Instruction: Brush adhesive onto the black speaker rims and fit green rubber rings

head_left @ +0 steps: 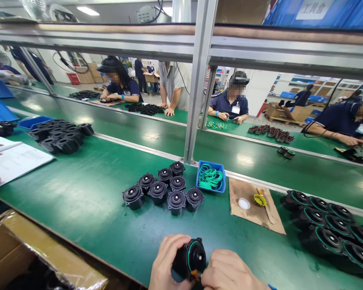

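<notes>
My left hand (pixel 165 264) is wrapped round a round black motor housing (pixel 181 262), tilted so its stepped face points right. A green sealing ring (pixel 189 254) sits around that face. My right hand (pixel 230 270) is closed at the lower right of the housing, pinching a small tool with an orange-brown end (pixel 195 274) against the face near the ring; its handle is hidden by my fingers. Beyond my hands stand several similar black housings (pixel 177 199) without visible green rings. A blue bin (pixel 224 181) beside them holds loose green rings (pixel 211 175).
At right, several black housings (pixel 328 239) carry green rings. A stained cardboard sheet (pixel 254 223) bears a yellow cap (pixel 259 200) and a white disc (pixel 244 204). A metal post (pixel 196 100) rises behind. Far left, another person's hand rests by papers (pixel 24 157); co-workers sit opposite.
</notes>
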Tool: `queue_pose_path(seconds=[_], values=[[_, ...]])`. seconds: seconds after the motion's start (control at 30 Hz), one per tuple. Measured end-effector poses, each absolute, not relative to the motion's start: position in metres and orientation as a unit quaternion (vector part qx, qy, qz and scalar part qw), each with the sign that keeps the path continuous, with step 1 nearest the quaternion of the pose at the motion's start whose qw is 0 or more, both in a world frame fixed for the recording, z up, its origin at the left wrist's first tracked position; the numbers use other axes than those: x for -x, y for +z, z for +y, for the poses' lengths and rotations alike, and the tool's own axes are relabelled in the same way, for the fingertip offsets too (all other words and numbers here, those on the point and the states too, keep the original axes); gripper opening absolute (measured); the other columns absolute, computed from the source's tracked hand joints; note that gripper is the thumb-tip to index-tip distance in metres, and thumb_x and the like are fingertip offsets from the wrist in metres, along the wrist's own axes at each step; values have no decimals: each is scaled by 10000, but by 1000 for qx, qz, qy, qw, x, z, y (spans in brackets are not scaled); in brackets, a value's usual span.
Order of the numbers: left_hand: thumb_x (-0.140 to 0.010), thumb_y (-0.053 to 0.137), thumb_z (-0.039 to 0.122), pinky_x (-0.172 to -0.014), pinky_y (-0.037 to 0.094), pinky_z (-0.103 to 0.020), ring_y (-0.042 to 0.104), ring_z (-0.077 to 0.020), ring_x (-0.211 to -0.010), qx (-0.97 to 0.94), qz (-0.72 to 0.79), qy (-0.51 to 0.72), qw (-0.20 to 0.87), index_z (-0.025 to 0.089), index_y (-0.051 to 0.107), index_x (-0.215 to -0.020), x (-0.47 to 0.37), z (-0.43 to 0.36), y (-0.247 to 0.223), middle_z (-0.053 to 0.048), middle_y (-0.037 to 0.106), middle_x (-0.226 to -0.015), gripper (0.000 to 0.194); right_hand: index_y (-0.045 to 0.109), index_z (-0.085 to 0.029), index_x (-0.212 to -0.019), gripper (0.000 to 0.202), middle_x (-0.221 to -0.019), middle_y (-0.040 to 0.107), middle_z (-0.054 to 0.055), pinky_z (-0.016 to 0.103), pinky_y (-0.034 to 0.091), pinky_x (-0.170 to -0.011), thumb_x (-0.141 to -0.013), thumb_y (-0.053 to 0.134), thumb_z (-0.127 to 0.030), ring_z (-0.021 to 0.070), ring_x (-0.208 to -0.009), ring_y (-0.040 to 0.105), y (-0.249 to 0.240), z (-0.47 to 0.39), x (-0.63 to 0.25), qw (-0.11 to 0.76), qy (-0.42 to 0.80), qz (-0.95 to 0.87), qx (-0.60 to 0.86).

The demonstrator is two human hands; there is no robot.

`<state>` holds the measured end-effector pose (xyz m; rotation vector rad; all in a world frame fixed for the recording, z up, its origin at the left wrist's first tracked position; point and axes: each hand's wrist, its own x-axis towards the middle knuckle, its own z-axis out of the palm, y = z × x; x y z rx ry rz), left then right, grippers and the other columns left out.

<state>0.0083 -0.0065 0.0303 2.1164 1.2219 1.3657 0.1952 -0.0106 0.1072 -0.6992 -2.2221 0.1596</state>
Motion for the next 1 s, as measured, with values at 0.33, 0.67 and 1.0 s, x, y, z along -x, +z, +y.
queue_pose_path(seconds=[0.33,0.67,1.0], values=[[-694,795,211,-770,630,-339,718,-237,-892,-772,413,474,99,208,579,-1126,-9,-6,41,-75,729,-982,483,511,-193,-895,222,-674,652,7,247,421,-514,-1070,399,-272,114,-510,515,107,7,-191,460,60,-840,282],[-482,759,27,-756,635,-344,730,-247,-875,-701,469,484,232,227,637,-1061,-8,-7,35,-40,730,-992,625,535,-194,-734,476,-552,528,-24,239,411,-547,-1095,256,-329,109,-493,472,104,-7,-192,387,58,-882,263],[-500,818,201,-829,595,-353,715,-249,-898,-612,511,488,355,220,701,-974,-8,-11,46,-15,733,-961,488,604,-219,-1048,336,-656,664,4,225,492,-560,-1079,318,-392,127,-541,613,116,-3,-217,514,172,-784,304]])
